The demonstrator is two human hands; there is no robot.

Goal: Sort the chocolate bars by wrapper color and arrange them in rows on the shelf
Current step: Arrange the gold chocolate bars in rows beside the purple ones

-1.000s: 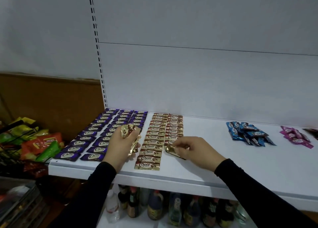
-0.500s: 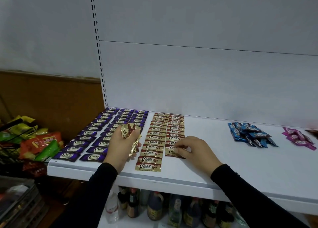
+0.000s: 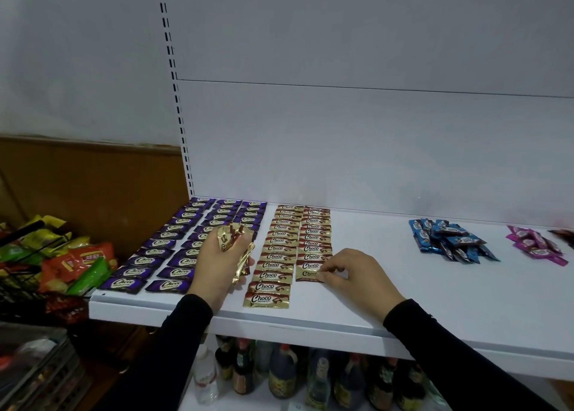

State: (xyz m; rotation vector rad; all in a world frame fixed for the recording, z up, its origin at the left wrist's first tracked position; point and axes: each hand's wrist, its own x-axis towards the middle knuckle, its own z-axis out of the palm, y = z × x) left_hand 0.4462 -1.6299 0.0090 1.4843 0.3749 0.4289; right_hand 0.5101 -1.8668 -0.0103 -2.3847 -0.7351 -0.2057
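On the white shelf (image 3: 403, 289), purple bars (image 3: 167, 252) lie in three rows at the left. Two rows of gold bars (image 3: 281, 249) run beside them. My left hand (image 3: 217, 258) grips a bunch of gold bars (image 3: 233, 236) above the shelf, between the purple and gold rows. My right hand (image 3: 354, 274) pinches the right edge of the nearest gold bar (image 3: 309, 274) of the second gold row, which lies flat on the shelf. A loose pile of blue bars (image 3: 450, 239) and a pile of pink bars (image 3: 534, 243) sit at the right.
A wire basket with green, yellow and orange snack packets (image 3: 59, 255) stands left of the shelf. Dark bottles (image 3: 279, 376) fill the shelf below. A dark wrapper (image 3: 563, 233) shows at the far right edge. A white back panel rises behind.
My right hand carried a gold bar forward and laid it flat at the near end of the second gold row. My left hand has stayed in place with its bunch.
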